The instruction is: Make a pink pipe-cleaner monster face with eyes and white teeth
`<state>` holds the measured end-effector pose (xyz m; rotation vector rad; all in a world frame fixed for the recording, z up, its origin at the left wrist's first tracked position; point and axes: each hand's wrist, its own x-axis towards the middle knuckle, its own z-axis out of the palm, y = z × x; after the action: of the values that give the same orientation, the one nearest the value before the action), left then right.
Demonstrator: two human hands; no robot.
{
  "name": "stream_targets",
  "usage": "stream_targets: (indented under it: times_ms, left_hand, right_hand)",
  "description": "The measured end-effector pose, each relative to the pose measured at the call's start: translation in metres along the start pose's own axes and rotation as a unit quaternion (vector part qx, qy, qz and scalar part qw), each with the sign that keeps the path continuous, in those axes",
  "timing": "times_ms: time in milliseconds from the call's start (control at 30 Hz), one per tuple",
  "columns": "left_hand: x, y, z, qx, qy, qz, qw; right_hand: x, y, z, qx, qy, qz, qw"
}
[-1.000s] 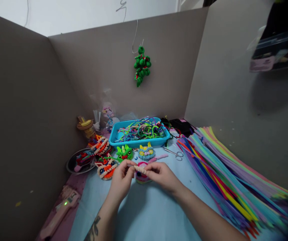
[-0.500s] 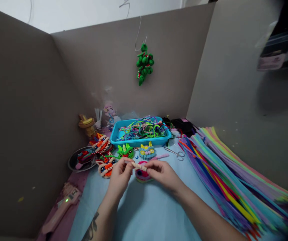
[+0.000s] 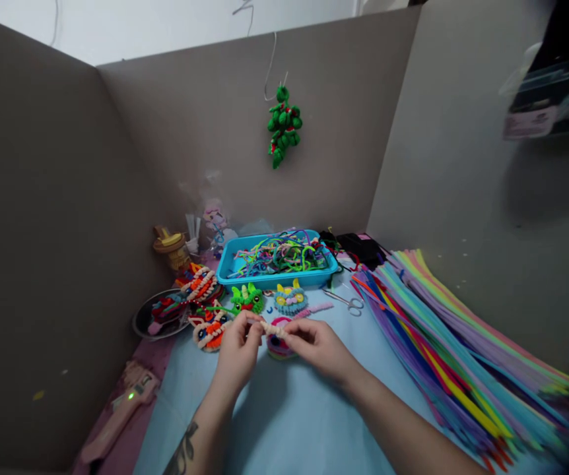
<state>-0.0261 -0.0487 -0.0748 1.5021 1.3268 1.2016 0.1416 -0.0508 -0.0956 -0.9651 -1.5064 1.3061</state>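
A short cream-coloured coiled pipe cleaner (image 3: pixel 273 329) stretches between my two hands. My left hand (image 3: pixel 241 343) pinches its left end between thumb and fingers. At the other end my right hand (image 3: pixel 317 343) grips it the same way. Just beneath it lies a pink round pipe-cleaner piece (image 3: pixel 280 343), partly covered by the fingers. Beyond the hands sit a green dragon-like face (image 3: pixel 247 299) and a blue face with yellow horns (image 3: pixel 290 299). An orange and cream face (image 3: pixel 210 331) lies close to the left hand.
A blue tray (image 3: pixel 277 280) of tangled pipe-cleaner scraps stands at the back. Scissors (image 3: pixel 348 303) lie right of centre, beside long bundles of coloured pipe cleaners (image 3: pixel 443 343). On the left are a metal bowl (image 3: pixel 140 323) and a pink glue gun (image 3: pixel 121 409). Grey panels surround the table.
The right hand has shifted slightly left, closer to the left hand, and less of the cream piece shows between them. Both hands keep their pinch.
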Motion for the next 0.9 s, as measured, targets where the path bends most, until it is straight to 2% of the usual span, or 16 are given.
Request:
stream_targets:
  times_ms: [100, 233, 400, 533, 600, 667, 733, 800, 900]
  left_hand:
    - [-0.001, 0.003, 0.002, 0.023, 0.01, 0.013, 1.0]
    - [-0.003, 0.005, 0.007, 0.026, 0.019, 0.019, 0.999]
    - [-0.005, -0.004, 0.011, -0.09, 0.016, -0.02, 0.996]
    - [-0.004, -0.009, 0.014, -0.208, -0.013, -0.054, 0.976]
    - [-0.003, -0.008, 0.013, -0.248, -0.009, -0.054, 0.967]
    - [-0.002, -0.005, 0.009, -0.302, 0.001, -0.062, 0.951]
    - [0.001, -0.003, 0.002, -0.377, 0.011, -0.088, 0.922]
    - [0.005, -0.002, -0.006, -0.446, 0.027, -0.124, 0.886]
    - [0.013, -0.004, -0.015, -0.495, 0.083, -0.168, 0.849]
  right_hand:
    - [-0.002, 0.001, 0.001, -0.089, 0.033, -0.036, 0.995]
    - [-0.004, -0.002, 0.0, -0.202, 0.074, -0.102, 0.971]
    - [-0.004, -0.005, 0.0, -0.182, 0.102, -0.097, 0.973]
    - [-0.005, -0.003, 0.006, -0.177, 0.121, -0.087, 0.973]
    - [-0.005, -0.004, 0.008, -0.177, 0.104, -0.09, 0.975]
    - [-0.005, -0.006, 0.008, -0.175, 0.051, -0.104, 0.978]
    - [-0.001, -0.009, 0.003, -0.177, 0.014, -0.113, 0.977]
    - [0.005, -0.013, -0.007, -0.185, 0.047, -0.104, 0.976]
    - [0.022, -0.021, -0.028, -0.2, 0.15, -0.066, 0.966]
